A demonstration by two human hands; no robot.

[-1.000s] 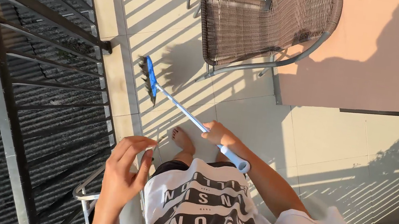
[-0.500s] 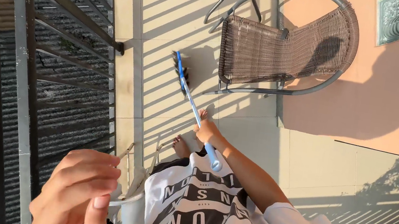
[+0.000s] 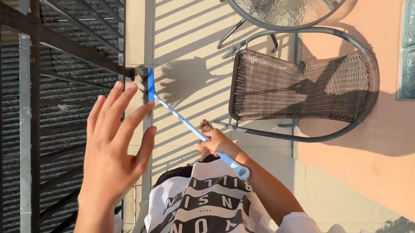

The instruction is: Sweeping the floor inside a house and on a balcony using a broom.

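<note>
While the left hand [image 3: 114, 146] hangs raised and empty, fingers spread, beside the railing [image 3: 36, 52], the right hand [image 3: 216, 143] grips the blue broom [image 3: 174, 115] mid-handle, bristles seemingly touching the tiled floor [image 3: 188, 26] near the wicker chair [image 3: 299, 92].

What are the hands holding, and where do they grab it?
The right hand holds the blue broom by its handle, a little below the top end. The left hand is open in the air and holds nothing.
</note>
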